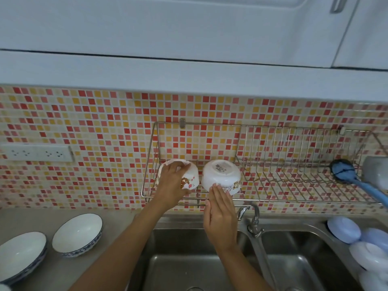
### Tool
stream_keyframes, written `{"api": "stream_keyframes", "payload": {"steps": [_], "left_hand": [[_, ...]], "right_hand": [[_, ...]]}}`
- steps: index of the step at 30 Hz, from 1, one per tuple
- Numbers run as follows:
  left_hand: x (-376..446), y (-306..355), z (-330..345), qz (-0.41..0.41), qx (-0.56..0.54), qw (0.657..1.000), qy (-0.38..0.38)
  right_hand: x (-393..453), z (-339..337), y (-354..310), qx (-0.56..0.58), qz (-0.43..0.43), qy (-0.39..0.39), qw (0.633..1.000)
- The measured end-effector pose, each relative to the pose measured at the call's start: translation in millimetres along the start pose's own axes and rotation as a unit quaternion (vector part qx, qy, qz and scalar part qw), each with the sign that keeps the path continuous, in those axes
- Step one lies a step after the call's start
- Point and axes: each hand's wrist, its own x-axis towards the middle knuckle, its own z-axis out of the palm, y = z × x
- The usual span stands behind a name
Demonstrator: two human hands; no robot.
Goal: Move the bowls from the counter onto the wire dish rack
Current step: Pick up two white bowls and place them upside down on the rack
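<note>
A wire dish rack hangs on the mosaic wall above the sink. Two white bowls with cartoon prints stand upside down at its left end. My left hand grips the left bowl from the front, fingers over its base. My right hand is flat with fingers straight, its fingertips touching the lower side of the right bowl. On the counter at the lower left stand a white bowl with a blue patterned rim and a stack of similar bowls.
A double steel sink with a tap lies below the rack. A blue-handled brush rests at the rack's right end beside a grey object. Pale plastic dishes lean at the sink's right. A socket strip is on the wall.
</note>
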Motion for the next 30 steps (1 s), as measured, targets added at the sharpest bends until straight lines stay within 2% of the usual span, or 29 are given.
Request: {"api": "stream_keyframes", "payload": {"steps": [8, 20, 25, 30], "left_hand": [[0, -2, 3, -0.031, -0.018, 0.999, -0.023], [-14, -12, 12, -0.023, -0.067, 0.997, 0.0], [-15, -9, 10, -0.011, -0.048, 0.998, 0.036], [-33, -13, 15, 0.038, 0.04, 0.996, 0.071]], "right_hand": [[-1, 3, 2, 0.001, -0.001, 0.002, 1.0], [-2, 2, -1, -0.005, 0.001, 0.009, 1.0], [1, 2, -1, 0.0, 0.008, 0.006, 1.0], [-2, 2, -2, -0.002, 0.014, -0.002, 1.0]]}}
